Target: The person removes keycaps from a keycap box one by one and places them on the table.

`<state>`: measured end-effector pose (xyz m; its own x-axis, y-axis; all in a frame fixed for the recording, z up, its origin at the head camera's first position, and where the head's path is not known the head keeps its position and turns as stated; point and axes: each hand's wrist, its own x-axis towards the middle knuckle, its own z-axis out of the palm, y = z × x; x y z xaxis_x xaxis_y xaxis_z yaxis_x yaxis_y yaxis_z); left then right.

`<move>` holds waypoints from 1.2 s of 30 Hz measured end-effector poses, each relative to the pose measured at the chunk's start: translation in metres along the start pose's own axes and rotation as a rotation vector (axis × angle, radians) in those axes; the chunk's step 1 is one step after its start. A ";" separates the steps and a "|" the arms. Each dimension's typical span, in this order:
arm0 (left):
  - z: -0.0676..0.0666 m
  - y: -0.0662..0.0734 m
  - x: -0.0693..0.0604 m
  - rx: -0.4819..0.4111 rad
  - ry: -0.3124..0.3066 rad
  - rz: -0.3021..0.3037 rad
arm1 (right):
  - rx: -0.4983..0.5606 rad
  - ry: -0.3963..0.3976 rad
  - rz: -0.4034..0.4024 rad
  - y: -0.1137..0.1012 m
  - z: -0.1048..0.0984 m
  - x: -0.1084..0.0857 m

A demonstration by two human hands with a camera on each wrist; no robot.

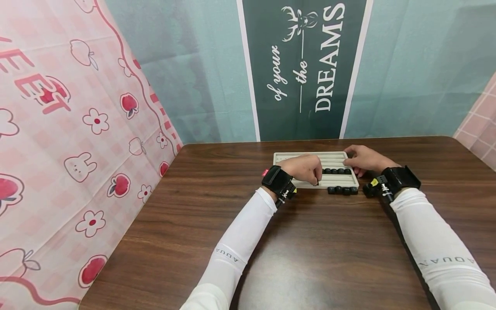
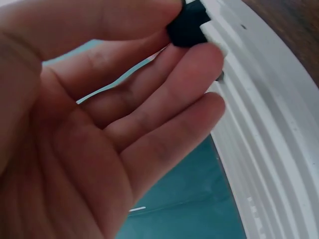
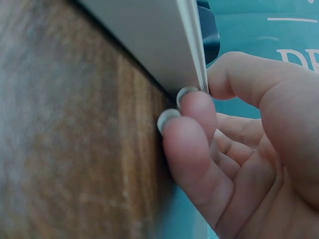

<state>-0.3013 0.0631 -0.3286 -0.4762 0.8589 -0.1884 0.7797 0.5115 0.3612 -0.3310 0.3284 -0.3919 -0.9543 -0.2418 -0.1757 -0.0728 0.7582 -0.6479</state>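
Observation:
A white tray (image 1: 306, 157) with long parallel ridges lies near the table's back edge. My left hand (image 1: 304, 168) is over its front left part. In the left wrist view, the thumb and fingers of that hand pinch a small black block (image 2: 188, 26) just at the ridges. My right hand (image 1: 366, 159) grips the tray's right edge, and the right wrist view has its fingertips (image 3: 187, 139) against the side wall. A row of black blocks (image 1: 336, 171) sits in the tray between my hands. Another short row of black blocks (image 1: 342, 190) stands along the front edge.
The brown wooden table (image 1: 310, 249) stretches toward me. A teal cloth (image 1: 209, 77) with a dark printed panel hangs behind it. At the left hangs a pink patterned cloth (image 1: 112, 155). Black wrist cameras are strapped on both wrists.

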 end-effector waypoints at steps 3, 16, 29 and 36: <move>-0.002 0.005 -0.002 -0.001 -0.018 0.008 | 0.000 0.003 0.001 0.000 0.000 0.000; -0.002 0.024 0.002 0.035 -0.018 0.072 | 0.002 0.016 -0.003 0.000 0.000 0.000; 0.019 0.014 0.018 0.134 0.058 0.008 | -0.003 0.015 -0.009 0.001 -0.001 0.001; 0.022 0.014 0.020 0.129 0.050 -0.016 | -0.010 0.013 -0.011 0.002 -0.001 0.002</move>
<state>-0.2908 0.0877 -0.3471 -0.5058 0.8501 -0.1466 0.8163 0.5267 0.2371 -0.3335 0.3303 -0.3930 -0.9572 -0.2422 -0.1585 -0.0863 0.7614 -0.6426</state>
